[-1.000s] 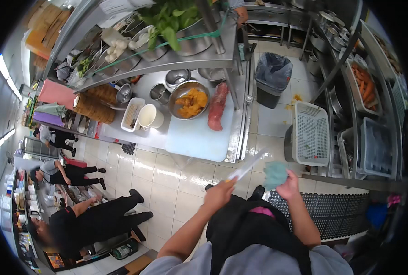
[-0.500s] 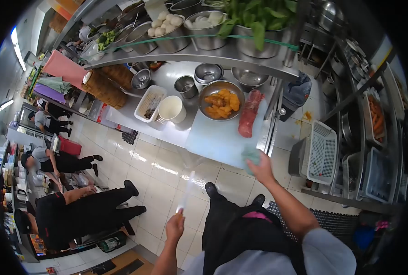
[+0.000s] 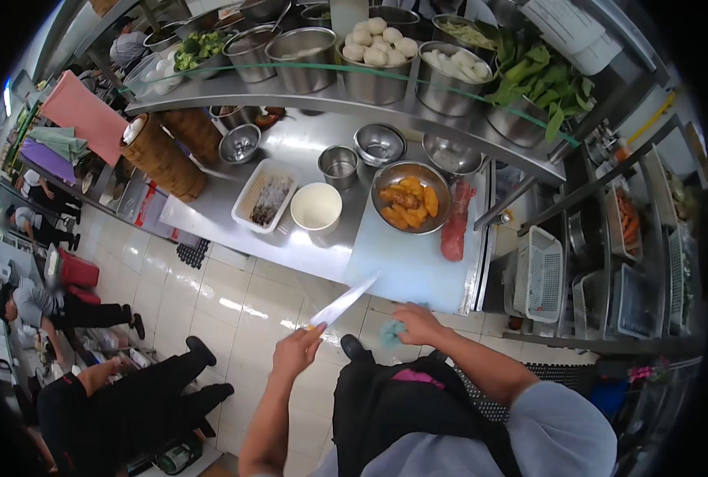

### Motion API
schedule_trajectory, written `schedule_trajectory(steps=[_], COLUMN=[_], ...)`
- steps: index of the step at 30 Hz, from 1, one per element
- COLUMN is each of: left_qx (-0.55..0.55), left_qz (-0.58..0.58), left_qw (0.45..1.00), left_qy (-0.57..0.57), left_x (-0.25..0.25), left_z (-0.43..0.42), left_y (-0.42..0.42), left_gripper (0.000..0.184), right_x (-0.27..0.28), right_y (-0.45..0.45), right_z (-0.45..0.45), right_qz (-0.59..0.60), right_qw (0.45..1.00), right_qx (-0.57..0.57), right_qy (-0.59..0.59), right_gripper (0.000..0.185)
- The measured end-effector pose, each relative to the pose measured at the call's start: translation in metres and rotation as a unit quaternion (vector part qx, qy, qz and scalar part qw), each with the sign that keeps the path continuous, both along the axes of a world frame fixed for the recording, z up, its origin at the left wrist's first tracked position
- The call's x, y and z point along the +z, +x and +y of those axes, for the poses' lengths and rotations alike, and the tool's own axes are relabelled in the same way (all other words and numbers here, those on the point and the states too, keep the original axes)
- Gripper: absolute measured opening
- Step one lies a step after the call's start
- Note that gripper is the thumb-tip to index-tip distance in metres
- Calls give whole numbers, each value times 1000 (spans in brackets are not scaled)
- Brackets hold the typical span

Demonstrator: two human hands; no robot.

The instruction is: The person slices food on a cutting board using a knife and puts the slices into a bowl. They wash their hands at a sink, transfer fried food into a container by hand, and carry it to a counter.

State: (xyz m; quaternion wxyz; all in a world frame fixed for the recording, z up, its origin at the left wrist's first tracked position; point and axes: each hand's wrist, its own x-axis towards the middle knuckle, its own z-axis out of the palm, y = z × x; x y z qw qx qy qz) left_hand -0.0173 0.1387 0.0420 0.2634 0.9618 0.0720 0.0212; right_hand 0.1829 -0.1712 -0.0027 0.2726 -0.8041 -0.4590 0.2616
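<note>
My left hand (image 3: 297, 353) is closed round the handle of a kitchen knife (image 3: 343, 304). Its broad blade points up and right, with the tip by the near edge of the pale blue cutting board (image 3: 386, 266). My right hand (image 3: 419, 324) grips a crumpled green cloth (image 3: 392, 332) just off the board's near edge. On the board's right side lies a long piece of raw red meat (image 3: 455, 230). Left of the meat stands a steel bowl (image 3: 384, 220) holding orange pieces of food (image 3: 408, 200).
A white tub (image 3: 317, 208), a plastic basket (image 3: 243, 208) and steel bowls (image 3: 379, 145) share the counter. Above runs a shelf (image 3: 330, 102) with several food containers. Racks with a white basket (image 3: 540, 274) stand right. Co-workers (image 3: 123, 397) are across the tiled floor on the left.
My left hand has raised the knife up toward the board's near edge. My right hand has drawn the cloth back and left, off the board. The view has shifted.
</note>
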Motion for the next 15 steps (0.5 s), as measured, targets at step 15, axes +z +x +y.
schedule_trajectory(steps=[15], left_qx=[-266], left_qz=[-16], left_qw=[953], left_qy=[143], left_x=[-24], left_z=[42], left_y=[227], left_gripper=[55], right_x=[92], right_y=[110], right_z=[6], right_qz=[-138], right_qw=[941], right_qx=[-285], right_qy=[115], right_gripper=[26])
